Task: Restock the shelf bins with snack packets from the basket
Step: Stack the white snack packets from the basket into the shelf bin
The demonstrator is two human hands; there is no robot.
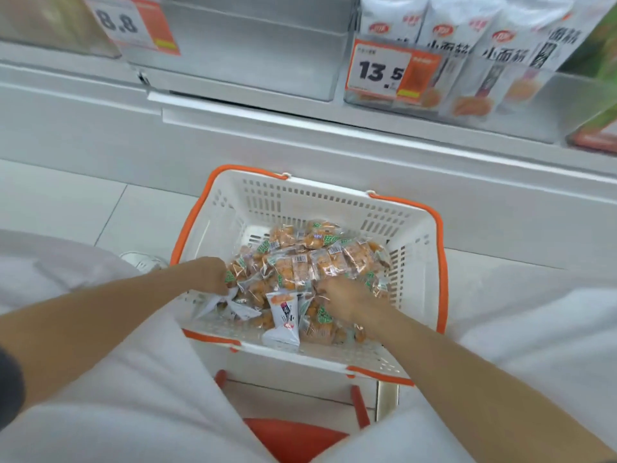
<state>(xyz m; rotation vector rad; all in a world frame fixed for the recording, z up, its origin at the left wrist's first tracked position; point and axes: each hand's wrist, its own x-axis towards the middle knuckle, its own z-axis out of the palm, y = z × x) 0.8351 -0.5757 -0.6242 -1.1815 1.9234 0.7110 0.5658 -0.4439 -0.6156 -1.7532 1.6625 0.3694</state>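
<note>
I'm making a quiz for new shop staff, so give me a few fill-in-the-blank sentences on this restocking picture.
1. The white basket has ___ handles.
2. The left hand and the right hand both reach among the snack packets in the ___.
3. The price tag in front of the white bags reads ___.
Missing words: orange; basket; 13.5

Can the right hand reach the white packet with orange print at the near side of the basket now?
Probably yes. The white packet sits uncovered on top of the pile, just beside the right hand, and the basket is open above it.
</note>
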